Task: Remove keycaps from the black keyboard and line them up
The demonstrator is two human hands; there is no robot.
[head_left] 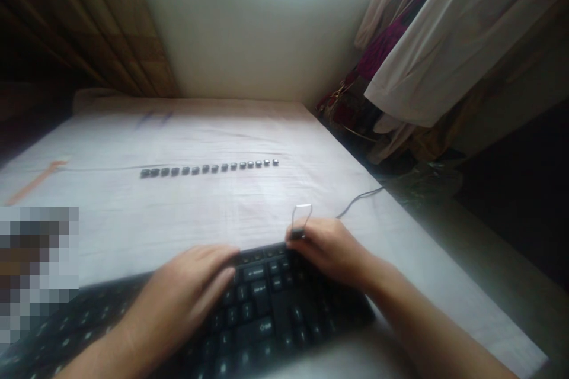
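A black keyboard (262, 308) lies at a slant on the white-covered bed or table, its near part blurred. My left hand (186, 278) grips its far edge, fingers close together and thumb over the keys. At the keyboard's far right part, my right hand (333, 249) pinches a small black piece with a bent wire loop (303, 207) standing up from it; its exact kind is unclear. The fingertips hide part of this piece. Beyond both hands, a row of several small dark keycaps (215, 168) runs across the cloth.
A thin black cable (360, 195) leaves the right side and crosses the edge of the white cloth (249, 124). Clothes (427, 59) hang at the right, above the floor. An orange mark or strip (35, 183) shows at left, beside a pixelated patch. A wall stands behind.
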